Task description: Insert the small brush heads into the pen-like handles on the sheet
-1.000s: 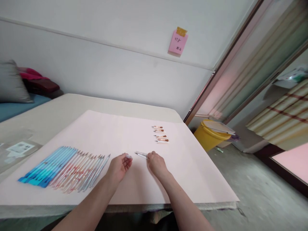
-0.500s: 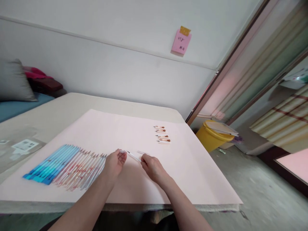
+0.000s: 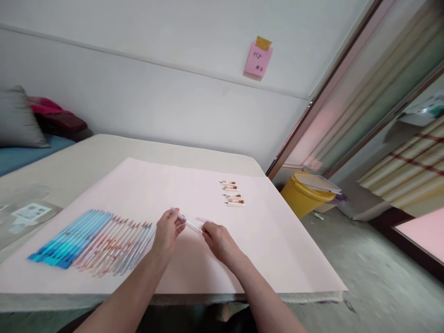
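My left hand [image 3: 166,232] and my right hand [image 3: 215,239] meet over a pale pink sheet [image 3: 145,194] on the table. Between them they pinch a thin, clear pen [image 3: 190,224], the left at its far end, the right at its near end. Another clear piece [image 3: 201,219] lies on the sheet just beyond my right hand. A row of pens [image 3: 93,238], blue at the left and pale pink and clear at the right, lies side by side to the left of my left hand. Several small brown-tipped pieces [image 3: 231,193] lie farther off to the right.
A clear plastic bag with a label [image 3: 26,214] lies on the table at the left. A yellow bin [image 3: 305,196] stands on the floor past the table's right edge. Cushions [image 3: 21,118] lie on a blue bed at the far left. A pink note [image 3: 257,60] hangs on the wall.
My right hand lifted a clear pen from the sheet and brought it left. My left hand rose to meet it, and both now pinch the pen.
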Motion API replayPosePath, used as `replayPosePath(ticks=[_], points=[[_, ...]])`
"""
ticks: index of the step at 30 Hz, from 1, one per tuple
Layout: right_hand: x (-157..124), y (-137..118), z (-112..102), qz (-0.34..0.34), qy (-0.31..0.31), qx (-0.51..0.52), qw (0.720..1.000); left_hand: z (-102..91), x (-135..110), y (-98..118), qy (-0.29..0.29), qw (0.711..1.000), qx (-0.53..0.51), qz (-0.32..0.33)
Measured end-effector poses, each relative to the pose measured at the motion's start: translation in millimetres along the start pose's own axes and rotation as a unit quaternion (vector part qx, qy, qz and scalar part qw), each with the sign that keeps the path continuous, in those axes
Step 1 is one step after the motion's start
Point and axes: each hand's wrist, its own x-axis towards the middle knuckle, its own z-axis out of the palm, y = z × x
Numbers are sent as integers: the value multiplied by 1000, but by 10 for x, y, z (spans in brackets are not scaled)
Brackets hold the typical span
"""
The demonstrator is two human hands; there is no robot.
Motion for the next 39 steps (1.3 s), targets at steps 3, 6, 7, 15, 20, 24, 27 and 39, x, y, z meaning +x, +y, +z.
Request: replayPosePath(ticks=[3, 6, 7, 15, 20, 24, 27, 39], points=[[2, -32, 12, 12, 4, 45, 999, 35, -71, -67, -35, 999, 18, -21], [5, -57, 54, 28, 10, 75, 997, 62, -162, -159, -78, 995, 54, -40], [6, -61, 70, 33, 14, 79, 996, 67, -185, -184, -84, 993, 65, -44], [22, -70, 152, 42, 46, 98, 993, 63, -179, -202, -122, 990, 54, -53], [30, -72, 145, 58, 40, 158, 985, 49, -157, -204, -119, 990, 11, -74], [30, -62, 147, 77, 32, 207, 975, 47, -149, -190, -113, 990, 5, -81], [26, -42, 167, 71, 39, 214, 973, 48, -154, -190, -117, 989, 10, -87], [59, -25, 209, 98, 43, 301, 948, 37, -130, -174, -123, 988, -28, -88]])
